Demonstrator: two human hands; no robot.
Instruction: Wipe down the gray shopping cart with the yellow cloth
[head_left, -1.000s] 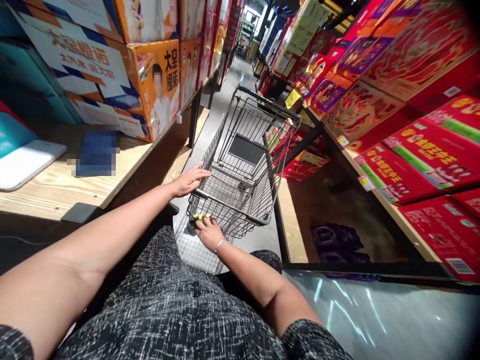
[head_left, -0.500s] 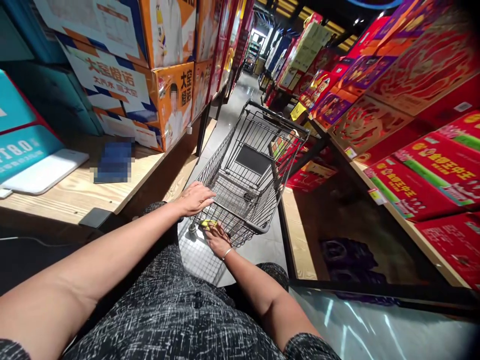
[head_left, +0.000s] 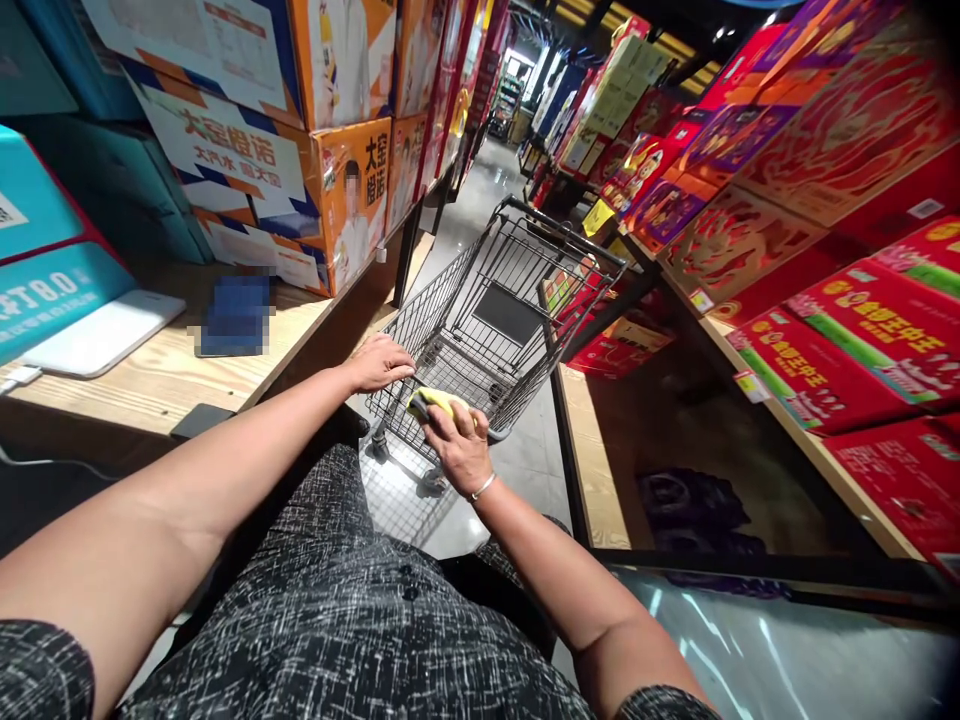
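A grey wire shopping cart point(head_left: 507, 314) stands at an angle in the aisle, and its basket holds nothing I can see. At its near left corner, my left hand point(head_left: 380, 362) is closed over the top rim. A yellow and dark grey cloth point(head_left: 448, 401) is bunched in my right hand point(head_left: 461, 450), which wears a bracelet at the wrist. That hand is at the cart's near rim, with the cloth over the rim; part of the cloth is hidden under the fingers.
On the left, a wooden shelf point(head_left: 300, 345) carries a white device point(head_left: 105, 335) with a cable, a blurred dark blue item point(head_left: 234, 315) and stacked orange drink cartons point(head_left: 352, 205). Red gift boxes point(head_left: 847, 360) fill the right shelf. Further shelves line the aisle.
My right hand has risen with the cloth from the cart's lower near side to its top rim. My left hand has shifted slightly left and up, still on the rim.
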